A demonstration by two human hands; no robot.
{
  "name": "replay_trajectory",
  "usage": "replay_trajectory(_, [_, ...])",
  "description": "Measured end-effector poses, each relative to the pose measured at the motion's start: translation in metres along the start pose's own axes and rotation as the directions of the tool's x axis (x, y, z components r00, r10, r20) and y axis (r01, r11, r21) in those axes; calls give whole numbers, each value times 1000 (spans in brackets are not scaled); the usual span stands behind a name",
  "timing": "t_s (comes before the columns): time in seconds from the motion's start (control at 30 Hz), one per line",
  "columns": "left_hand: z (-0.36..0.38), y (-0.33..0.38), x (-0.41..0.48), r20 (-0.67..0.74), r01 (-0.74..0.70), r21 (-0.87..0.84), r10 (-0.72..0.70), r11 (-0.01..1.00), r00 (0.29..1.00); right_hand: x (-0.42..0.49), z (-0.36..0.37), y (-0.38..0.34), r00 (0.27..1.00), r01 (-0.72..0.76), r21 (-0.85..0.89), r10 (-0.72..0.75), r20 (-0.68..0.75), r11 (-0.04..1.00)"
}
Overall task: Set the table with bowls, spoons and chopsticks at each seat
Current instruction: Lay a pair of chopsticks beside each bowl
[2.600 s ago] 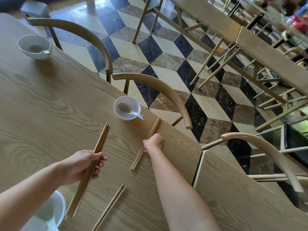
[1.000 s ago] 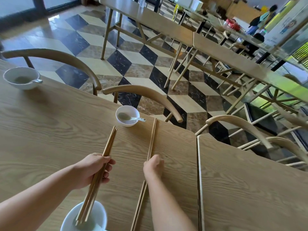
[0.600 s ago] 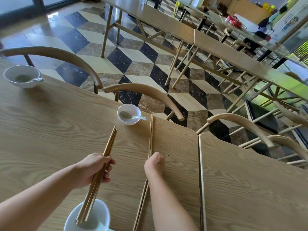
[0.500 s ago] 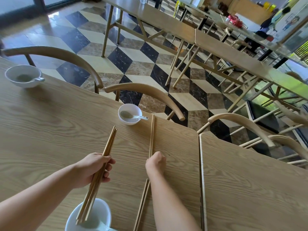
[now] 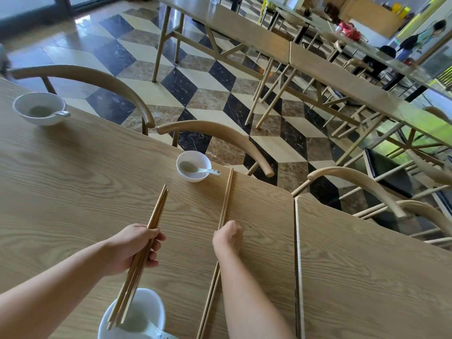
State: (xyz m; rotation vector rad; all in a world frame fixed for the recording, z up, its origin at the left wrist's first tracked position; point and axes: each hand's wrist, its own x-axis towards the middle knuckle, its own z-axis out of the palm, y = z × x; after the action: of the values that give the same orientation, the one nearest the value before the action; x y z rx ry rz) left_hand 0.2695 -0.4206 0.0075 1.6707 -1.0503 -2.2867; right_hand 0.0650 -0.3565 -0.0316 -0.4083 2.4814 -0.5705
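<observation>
The middle bowl (image 5: 193,166) served as the marker on the wooden table (image 5: 73,182): white, standing at the far edge in front of a curved chair back (image 5: 220,135), with a white spoon (image 5: 200,170) lying in it, handle over the rim toward the right. Just right of that bowl, a pair of chopsticks (image 5: 226,194) lay flat on the wood, its far tips level with the spoon handle and its length running back toward the person. The right hand (image 5: 227,237) rested on the near stretch of that pair, fingers curled down out of sight, so whether it gripped the sticks or only pressed on them could not be told. A second pair of chopsticks (image 5: 210,294) continued the line nearer the person, partly under the right forearm. Nearer than the middle bowl and a little left, the left hand (image 5: 137,245) was closed around a bundle of chopsticks (image 5: 156,211) (several sticks, count unclear), tips pointing toward the bowl and butt ends hanging over a near bowl (image 5: 151,304) at the bottom of the view, which held a spoon of its own. Well to the left of the middle bowl, a far bowl (image 5: 39,107) with a spoon stood before another chair back (image 5: 97,81). To the right of the middle bowl ran the seam to a second tabletop (image 5: 367,277).
</observation>
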Motion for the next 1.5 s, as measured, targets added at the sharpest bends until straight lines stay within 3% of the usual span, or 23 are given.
replay_trajectory(0.07, [1, -1, -1, 3, 1, -1, -1, 1000, 1000, 0, 1, 4, 999, 16, -4, -16, 31, 1000])
replay_trajectory(0.2, [1, -2, -3, 14, -2, -2, 2, 1000, 1000, 4, 1, -2, 998, 13, -48, -16, -61, 999])
replay_trajectory(0.37, [2, -5, -3, 10, -4, 11, 4, 1000, 1000, 6, 7, 3, 997, -14, 130, 24, -74, 991])
replay_trajectory(0.57, [0, -8, -2, 18, -4, 8, 4, 1000, 1000, 9, 8, 4, 996, 50, 15, -48, -80, 999])
replay_trajectory(0.77, [0, -9, -8, 15, -6, 33, 5, 999, 1000, 4, -1, 17, 990, -8, 4, 9, -142, 1000])
replay_trajectory(0.97, [12, -19, -29, 35, 5, 42, -6, 999, 999, -48, -6, 78, 988, -65, -28, 60, -140, 998])
replay_trajectory(1.13, [10, -41, -43, 48, 52, 69, -56, 996, 997, -98, 13, 129, 1000, 21, -97, -23, -18, 995])
replay_trajectory(1.27, [6, -47, -46, 23, 50, 86, -53, 995, 998, -120, 20, 140, 996, 83, -74, -85, -26, 994])
replay_trajectory(1.5, [8, -52, -51, 23, 34, 118, -37, 992, 999, -125, 29, 147, 980, 188, -180, -197, -32, 966])
